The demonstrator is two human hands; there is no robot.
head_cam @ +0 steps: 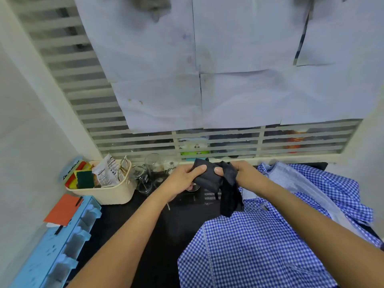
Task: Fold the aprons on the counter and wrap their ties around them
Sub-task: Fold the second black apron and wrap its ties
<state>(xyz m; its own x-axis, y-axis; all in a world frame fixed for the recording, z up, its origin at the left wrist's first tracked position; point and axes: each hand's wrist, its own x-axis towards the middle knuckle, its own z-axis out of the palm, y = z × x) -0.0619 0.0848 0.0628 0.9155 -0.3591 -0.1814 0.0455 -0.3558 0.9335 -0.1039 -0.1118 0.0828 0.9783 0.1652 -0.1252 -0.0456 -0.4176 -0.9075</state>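
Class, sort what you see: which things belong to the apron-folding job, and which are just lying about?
Job: black apron, gripped by left hand and right hand; blue checked aprons.
Lying about: cream basket, sponges, glass jars, blue rack.

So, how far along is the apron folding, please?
The black fabric apron looks folded into a small bundle. The left hand and right hand grip it, its tie hanging loose, not yet wrapped. The blue-and-white checked aprons lie unfolded on the dark counter.
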